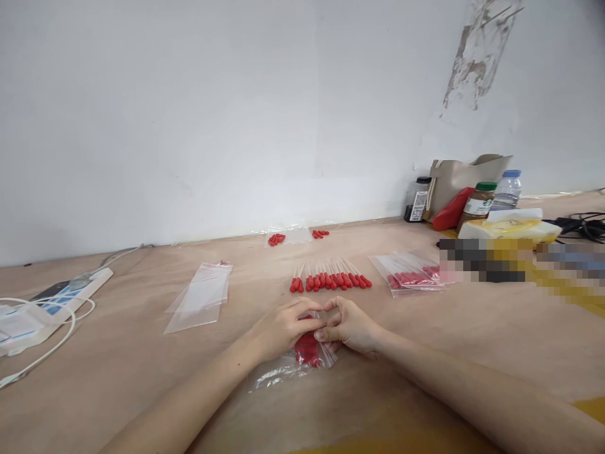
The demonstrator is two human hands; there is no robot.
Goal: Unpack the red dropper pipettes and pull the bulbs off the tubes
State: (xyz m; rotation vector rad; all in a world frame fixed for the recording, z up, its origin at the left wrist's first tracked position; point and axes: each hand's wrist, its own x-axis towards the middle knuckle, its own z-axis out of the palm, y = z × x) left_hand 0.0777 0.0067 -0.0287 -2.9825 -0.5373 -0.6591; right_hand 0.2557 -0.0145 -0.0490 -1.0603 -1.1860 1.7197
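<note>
Left hand: here it is, the left hand (290, 325), lower centre of the frame, fingers draped over the clear bag (271, 378); whether its grip pinches the plastic, I cannot tell.
Right hand: opposite, the right hand (352, 325) curls in narrow beside the red-striped edge (328, 355), forefinger reaching to the other hand's; what lies between thumb and fingers is hidden.
Clear bag: flat on the worktop (142, 366), below the hands, red pieces (307, 350) showing through it!
Handling call: I'd have one hand steady the film near its edge, the other working by fingertips; the plastic looks thin and slippery, so a light pull beats a hard tug.
Red-tipped sticks: fanned just beyond the fingers, mid-frame, heads towards us; elbows low, I'd say, to avoid scattering them.
Flanks: flat clear bags (201, 299) left of centre, filled bags (416, 277) right of centre.
</note>
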